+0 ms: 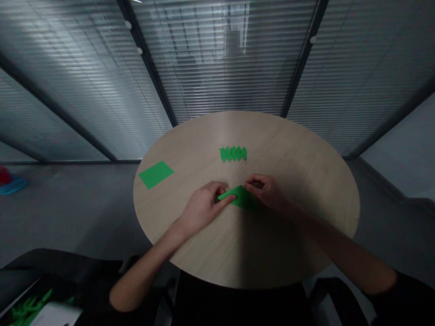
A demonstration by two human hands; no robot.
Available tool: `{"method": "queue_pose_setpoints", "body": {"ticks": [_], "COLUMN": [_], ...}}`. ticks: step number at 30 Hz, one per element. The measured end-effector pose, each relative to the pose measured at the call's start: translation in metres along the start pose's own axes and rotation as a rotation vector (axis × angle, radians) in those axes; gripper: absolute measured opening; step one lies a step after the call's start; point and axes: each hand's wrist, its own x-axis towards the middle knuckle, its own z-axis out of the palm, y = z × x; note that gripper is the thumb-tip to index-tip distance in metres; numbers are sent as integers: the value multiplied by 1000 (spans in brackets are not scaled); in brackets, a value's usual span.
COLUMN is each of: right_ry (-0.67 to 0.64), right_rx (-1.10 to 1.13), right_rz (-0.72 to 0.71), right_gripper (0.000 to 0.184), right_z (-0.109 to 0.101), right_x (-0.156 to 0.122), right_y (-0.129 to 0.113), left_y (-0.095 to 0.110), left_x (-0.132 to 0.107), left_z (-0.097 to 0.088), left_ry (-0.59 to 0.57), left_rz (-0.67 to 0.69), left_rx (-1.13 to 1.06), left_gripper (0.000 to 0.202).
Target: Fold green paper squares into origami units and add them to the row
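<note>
A green sheet of paper point(245, 199) lies between my two hands, over the middle of the round table. My left hand point(204, 203) pinches its left corner, with the thumb on top and the fingers curled behind. At the paper's upper edge, my right hand point(265, 188) has thumb and index finger closed on it. The edge nearest the left thumb looks folded over. Beyond my hands sits a row of several small green folded paper pieces point(233, 154). A flat green sheet point(156, 174) rests apart on the table's left side.
The round wooden table point(319, 181) stands before a glass wall with blinds point(224, 81). A black chair point(68, 258) is at the lower left, with green bits and a white item point(56, 314) near it. A blue and red object point(12, 183) lies on the floor far left.
</note>
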Motion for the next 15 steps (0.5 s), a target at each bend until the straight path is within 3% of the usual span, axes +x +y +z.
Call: {"method": "queue_pose_setpoints", "body": {"ticks": [2,5,15], "right_ry": [12,31,-88], "right_rx": [121,273,463], "right_rz": [14,66,145], "right_gripper": [26,27,37], "right_z": [-3,-9,-13], "right_x": [0,-2,-11], "right_y": [-7,-17,-30], "left_y": [-4,-6,3], "left_x": [8,14,13], "left_z": [1,4,4], "left_ry": [-85,-85,5], "left_rz": [21,-46,-97], "left_rx": [-250,-494,-777], "left_gripper": [29,32,25]}}
